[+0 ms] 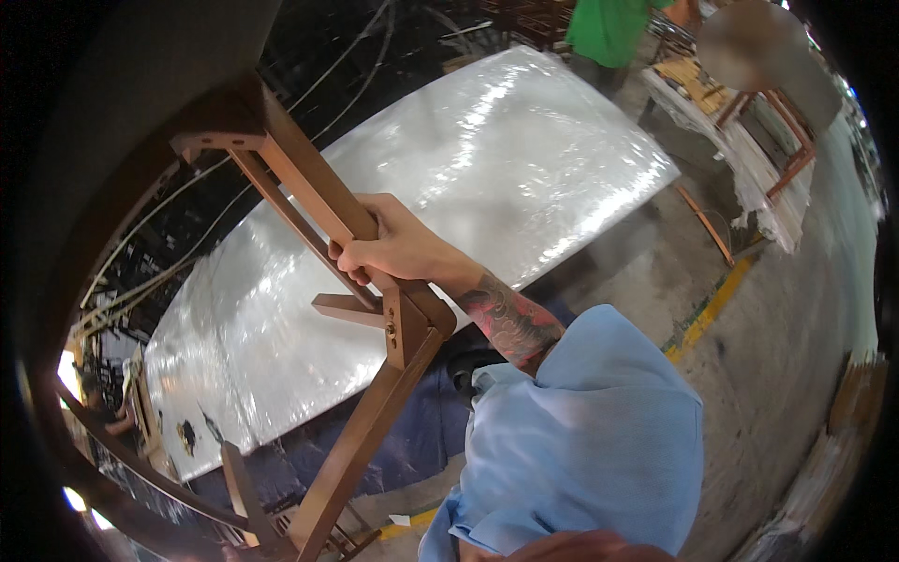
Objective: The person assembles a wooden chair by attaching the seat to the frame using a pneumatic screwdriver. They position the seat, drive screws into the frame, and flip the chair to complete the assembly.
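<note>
My right hand [398, 242] is closed round a rail of a brown wooden chair frame [323, 192], near a corner joint. The frame is raised and tilted, filling the left side of the view. At that joint a wooden corner block [405, 328] with metal screws shows. A second leg-like bar runs from there down to the lower edge. My tattooed right forearm [510, 318] reaches in from a light blue sleeve [618, 365]. My left hand does not show; only a bit of skin appears below the blue shirt at the lower edge.
Behind the frame stands a large table covered in shiny clear plastic [421, 169], small tools [211, 426] at its near left end. Another person in a green shirt [609, 33] is at the back. On the right, a bench [740, 155] holds another wooden frame [791, 140]. Yellow tape [707, 318] marks the floor.
</note>
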Action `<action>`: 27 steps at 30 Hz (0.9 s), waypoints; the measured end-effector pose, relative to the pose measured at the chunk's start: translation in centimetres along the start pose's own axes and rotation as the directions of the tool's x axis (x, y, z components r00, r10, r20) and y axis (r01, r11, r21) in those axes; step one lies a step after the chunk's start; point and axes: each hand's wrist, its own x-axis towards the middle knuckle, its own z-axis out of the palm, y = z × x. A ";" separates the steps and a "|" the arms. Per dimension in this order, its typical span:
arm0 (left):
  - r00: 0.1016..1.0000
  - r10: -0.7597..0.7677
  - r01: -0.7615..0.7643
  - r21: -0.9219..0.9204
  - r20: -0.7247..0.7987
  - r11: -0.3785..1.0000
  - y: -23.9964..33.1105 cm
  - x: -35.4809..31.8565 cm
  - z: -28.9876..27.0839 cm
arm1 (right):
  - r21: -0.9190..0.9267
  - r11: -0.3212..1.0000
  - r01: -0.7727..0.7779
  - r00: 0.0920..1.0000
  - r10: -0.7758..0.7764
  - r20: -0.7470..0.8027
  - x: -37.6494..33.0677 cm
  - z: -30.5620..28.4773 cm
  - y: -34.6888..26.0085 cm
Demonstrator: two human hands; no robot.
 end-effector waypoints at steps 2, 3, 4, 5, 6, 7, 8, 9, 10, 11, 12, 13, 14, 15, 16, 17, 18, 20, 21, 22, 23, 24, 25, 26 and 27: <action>0.987 -0.024 0.031 0.041 -0.161 0.999 -2.9 0.9 -5.8 | -0.004 0.999 -0.052 0.995 0.052 0.084 1.8 8.9 4.3; 0.971 -0.009 0.019 0.043 -0.238 0.999 -5.2 2.5 -8.6 | -0.079 0.994 -0.072 0.992 0.080 0.099 2.8 12.2 5.6; 0.946 0.003 0.017 0.060 -0.324 0.998 -7.4 3.7 -11.4 | -0.252 0.961 -0.112 0.989 0.132 0.064 3.4 14.7 5.9; 0.896 0.016 0.021 0.079 -0.443 0.997 -9.2 3.9 -14.0 | -0.407 0.865 -0.295 0.955 0.285 -0.085 4.4 17.0 8.1; 0.900 -0.044 0.070 0.044 -0.433 0.997 -11.0 4.3 -15.8 | -0.466 0.831 -0.305 0.952 0.271 -0.139 4.6 19.0 11.1; 0.919 -0.058 0.058 -0.010 -0.389 0.998 -13.0 5.8 -16.7 | -0.103 0.947 -0.304 0.948 0.291 -0.125 4.5 21.6 13.3; 0.921 0.099 -0.070 0.090 -0.376 0.993 -15.3 7.3 -18.5 | -0.120 0.986 -0.117 0.992 0.111 -0.051 5.6 24.7 16.1; 0.928 0.153 -0.126 0.100 -0.340 0.987 -16.0 9.4 -19.7 | 0.022 1.000 -0.009 0.999 0.010 -0.046 6.3 28.9 17.3; 0.850 0.253 -0.184 0.190 -0.461 0.964 -16.7 10.4 -21.1 | 0.094 0.996 0.000 1.000 -0.002 0.025 7.6 32.3 19.5; 0.875 0.233 -0.132 0.253 -0.424 0.958 -17.0 12.0 -24.0 | 0.152 0.988 -0.007 0.996 -0.007 0.091 9.5 35.7 21.1; 0.923 0.158 -0.049 0.300 -0.351 0.953 -16.3 10.8 -25.0 | 0.177 0.982 -0.062 0.991 0.039 0.132 9.2 36.0 21.7; 0.896 0.138 -0.009 0.293 -0.423 0.956 -17.2 11.1 -27.1 | 0.182 0.980 -0.083 0.983 0.051 0.174 9.8 39.3 23.1; 0.856 0.131 0.022 0.288 -0.500 0.957 -18.0 11.7 -29.2 | 0.194 0.976 -0.094 0.974 0.050 0.221 10.9 43.1 24.7; 0.808 0.122 0.058 0.283 -0.577 0.957 -18.9 12.3 -31.2 | 0.208 0.972 -0.111 0.961 0.051 0.272 12.0 47.0 26.5; 0.806 0.151 0.071 0.347 -0.573 0.935 -19.7 13.2 -33.3 | 0.230 0.961 -0.156 0.949 0.081 0.306 12.8 50.5 27.9; 0.808 0.186 0.073 0.408 -0.560 0.910 -20.6 14.3 -35.3 | 0.250 0.949 -0.192 0.938 0.102 0.330 13.5 53.5 29.2; 0.824 0.217 0.062 0.464 -0.524 0.884 -20.7 15.4 -36.3 | 0.261 0.939 -0.222 0.935 0.129 0.331 14.1 54.6 29.7; 0.838 0.198 0.006 0.372 -0.508 0.928 -21.1 19.9 -35.7 | 0.259 0.937 -0.232 0.932 0.138 0.336 16.0 56.7 31.8; 0.852 0.164 0.025 0.350 -0.497 0.936 -22.5 22.5 -36.3 | 0.254 0.934 -0.253 0.930 0.162 0.331 16.5 58.0 34.2; 0.862 0.137 0.038 0.331 -0.489 0.943 -23.5 25.0 -36.9 | 0.246 0.931 -0.269 0.930 0.185 0.317 16.9 59.2 36.7; 0.831 0.104 0.140 0.387 -0.546 0.911 -24.1 26.8 -39.7 | 0.265 0.893 -0.363 0.895 0.255 0.367 17.9 65.4 41.5; 0.852 0.092 0.166 0.432 -0.515 0.886 -27.8 29.6 -41.2 | 0.204 0.894 -0.400 0.887 0.322 0.330 18.6 67.2 43.5; 0.880 0.075 0.188 0.489 -0.468 0.852 -31.8 32.2 -42.4 | 0.140 0.919 -0.367 0.910 0.324 0.259 18.3 69.0 45.8; 0.903 0.058 0.201 0.540 -0.425 0.817 -35.5 35.0 -43.7 | 0.151 0.950 -0.275 0.950 0.244 0.197 17.9 71.2 46.8; 0.908 0.000 0.259 0.558 -0.420 0.788 -39.8 38.3 -47.0 | 0.149 0.949 -0.277 0.950 0.247 0.191 18.4 72.9 48.7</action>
